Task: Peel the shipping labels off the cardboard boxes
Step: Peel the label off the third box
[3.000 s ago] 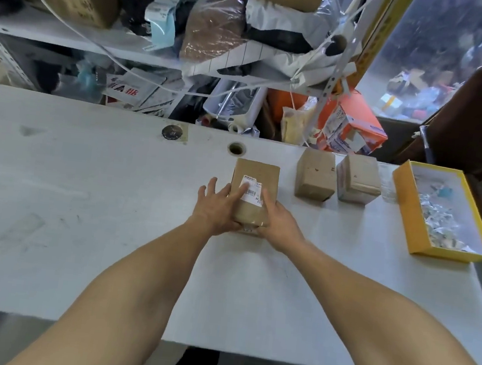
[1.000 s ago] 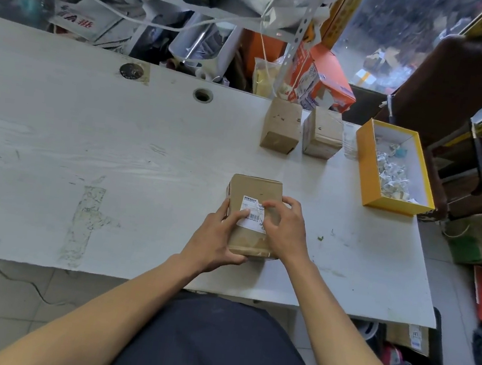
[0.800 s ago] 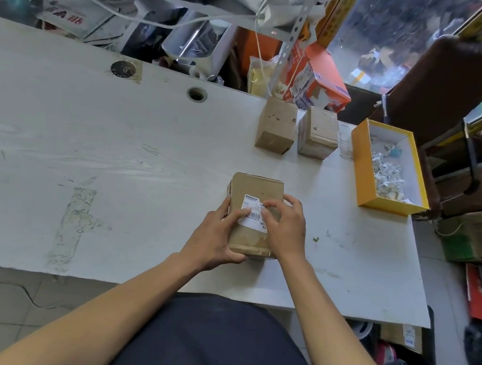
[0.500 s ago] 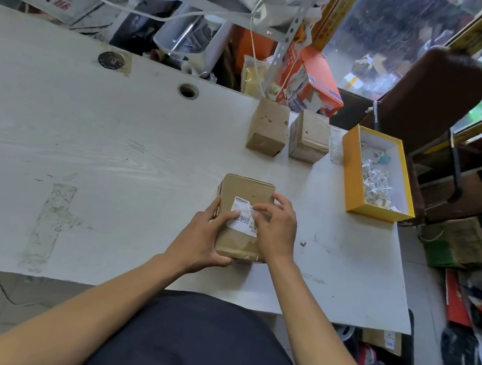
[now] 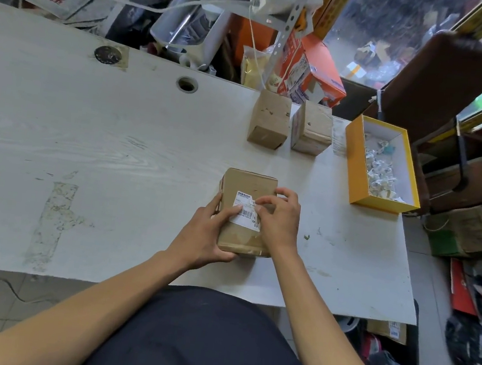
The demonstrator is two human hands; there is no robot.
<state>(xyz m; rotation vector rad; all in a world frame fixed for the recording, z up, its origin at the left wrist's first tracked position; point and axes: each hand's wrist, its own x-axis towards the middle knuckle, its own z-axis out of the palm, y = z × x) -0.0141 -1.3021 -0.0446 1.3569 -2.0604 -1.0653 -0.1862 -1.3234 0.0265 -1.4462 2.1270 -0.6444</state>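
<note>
**Brown box, white label, one corner to lift**

Cardboard is under both my hands. My right hand (image 5: 279, 218) sits on the right side of the box I am working on (image 5: 245, 213). Its fingers are bent, and the tips are bunched at the top right corner of the white shipping label (image 5: 245, 211). It looks like they are picking at that corner, but I cannot tell if the corner has come up. My left hand (image 5: 205, 235) wraps the left side and the near end of the box to keep it from sliding. Its thumb lies on top, touching the left edge of the label.

The box lies flat on the white table (image 5: 102, 151), near the front edge, right in front of me. The label is stuck on the middle of the top face and looks whole.

Farther back stand two small boxes (image 5: 271, 119), side by side. I see no labels on the faces that show, so I think those two are done. Just right of them is a yellow tray (image 5: 353, 162) with white paper scraps (image 5: 380, 174) in it. I think those are peeled bits.

So this box is only just begun. Almost all of its label is left to pull off.
</note>
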